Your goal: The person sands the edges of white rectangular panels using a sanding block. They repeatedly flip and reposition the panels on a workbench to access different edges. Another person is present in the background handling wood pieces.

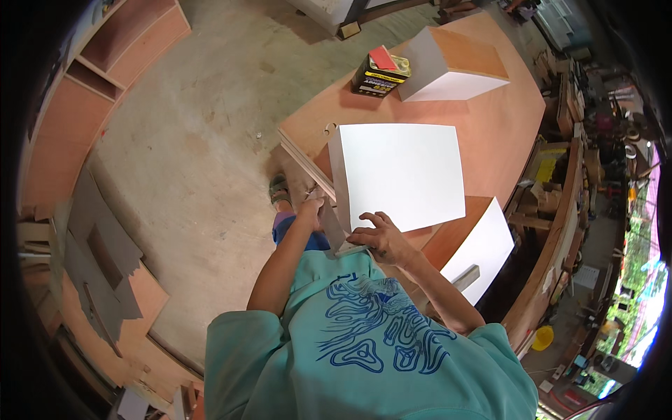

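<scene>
A white-faced box panel (401,176) with a grey side lies on the wooden work table, in front of my body. My left hand (313,207) is closed on a narrow grey strip (332,226) beside the table's near left edge. The strip runs down toward my shirt. My right hand (382,240) is at the strip's lower end, its fingertips touching a pale edge there and its index finger raised near the box's lower edge. Whether the right fingers grip the strip cannot be told. The underside of the strip is hidden.
A contact adhesive tin (380,76) with a red scraper-like piece (382,58) on top stands beside another wood-and-white box (457,65). A white-faced wooden piece (483,247) bears a grey block (467,277). Cut grey sheets (110,262) lie at left, wooden cabinetry (68,110) above them.
</scene>
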The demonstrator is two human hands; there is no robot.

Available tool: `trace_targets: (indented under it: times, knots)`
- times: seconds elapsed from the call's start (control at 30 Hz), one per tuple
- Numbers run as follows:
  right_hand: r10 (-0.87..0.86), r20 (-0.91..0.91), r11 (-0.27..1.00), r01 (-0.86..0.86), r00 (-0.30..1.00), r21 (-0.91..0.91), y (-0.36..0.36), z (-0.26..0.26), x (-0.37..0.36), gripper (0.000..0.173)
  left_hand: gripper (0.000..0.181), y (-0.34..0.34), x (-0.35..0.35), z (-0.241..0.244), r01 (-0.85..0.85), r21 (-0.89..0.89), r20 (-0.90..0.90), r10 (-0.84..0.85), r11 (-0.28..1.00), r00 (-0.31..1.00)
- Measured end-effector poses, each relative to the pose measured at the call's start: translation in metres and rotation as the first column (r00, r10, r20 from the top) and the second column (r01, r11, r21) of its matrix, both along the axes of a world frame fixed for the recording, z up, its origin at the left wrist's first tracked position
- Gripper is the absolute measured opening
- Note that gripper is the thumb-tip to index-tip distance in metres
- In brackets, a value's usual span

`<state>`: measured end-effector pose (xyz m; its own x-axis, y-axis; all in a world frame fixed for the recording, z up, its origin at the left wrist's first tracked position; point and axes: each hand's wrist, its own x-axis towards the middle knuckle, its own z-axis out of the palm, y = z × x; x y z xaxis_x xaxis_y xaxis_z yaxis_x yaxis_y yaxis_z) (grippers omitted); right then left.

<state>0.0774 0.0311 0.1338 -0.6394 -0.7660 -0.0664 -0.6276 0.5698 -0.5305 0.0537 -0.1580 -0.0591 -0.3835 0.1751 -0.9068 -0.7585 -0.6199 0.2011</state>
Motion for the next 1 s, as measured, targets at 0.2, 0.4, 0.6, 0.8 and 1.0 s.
trace_targets:
  times: [0.2,0.4,0.6,0.8,1.0]
  knots:
    - [-0.586,0.206,0.746,0.621,0.783,-0.238,0.005,-0.007,0.029,0.076,0.034,0.01,-0.008,0.031,-0.286,0.089,0.005,0.286,0.954,0.958]
    - [-0.003,0.981,-0.036,0.98,0.196,-0.196,-0.003,-0.005,0.043,0.096,0.035,0.028,-0.019,0.009,-0.334,0.133,-0.281,0.359,0.933,0.89]
    - [-0.35,0.892,0.265,0.944,0.286,-0.199,-0.015,-0.005,0.004,0.028,0.032,0.034,-0.044,0.001,-0.242,0.094,-0.412,0.259,0.966,0.874]
    - [-0.557,0.741,0.288,0.924,0.374,-0.251,-0.039,-0.023,-0.076,0.008,0.042,0.017,-0.104,0.008,-0.025,-0.254,-0.334,-0.063,0.967,0.941]
    - [-0.627,0.706,0.335,0.932,0.329,-0.138,-0.057,-0.054,-0.117,0.008,0.045,0.016,-0.136,-0.038,0.168,-0.448,-0.381,-0.357,0.878,0.853]
